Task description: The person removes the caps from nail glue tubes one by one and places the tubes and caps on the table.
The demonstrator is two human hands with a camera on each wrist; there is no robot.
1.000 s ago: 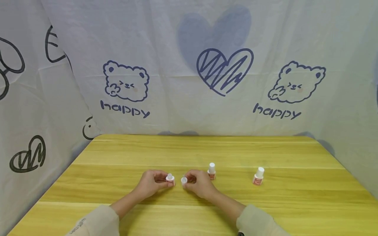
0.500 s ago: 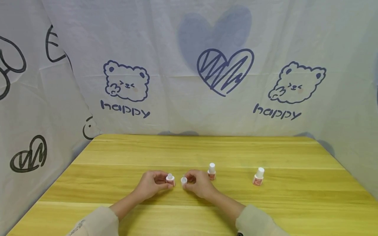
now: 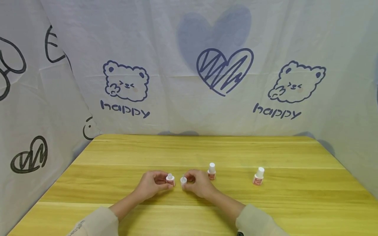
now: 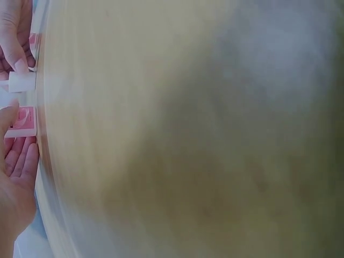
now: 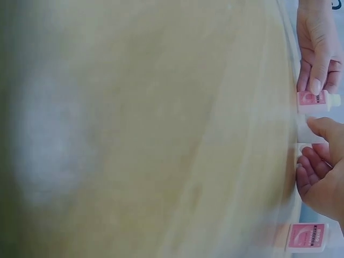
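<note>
My left hand (image 3: 152, 184) grips a small white bottle (image 3: 170, 180) with a pink-red label between thumb and fingers. Its cap is off and a pale nozzle shows on top. Close by on the right, my right hand (image 3: 200, 184) pinches a white cap (image 3: 183, 182), which stands on the table with its open end up. A thin stem pokes up out of the cap (image 4: 22, 81) in the left wrist view. A narrow gap separates bottle and cap. The right wrist view shows the bottle (image 5: 312, 101) upright on the table.
Two more bottles with white caps on stand upright: one bottle (image 3: 211, 171) just behind my right hand, another bottle (image 3: 258, 176) farther right. The wooden table (image 3: 189, 218) ends at a printed cloth (image 3: 177, 108) behind it.
</note>
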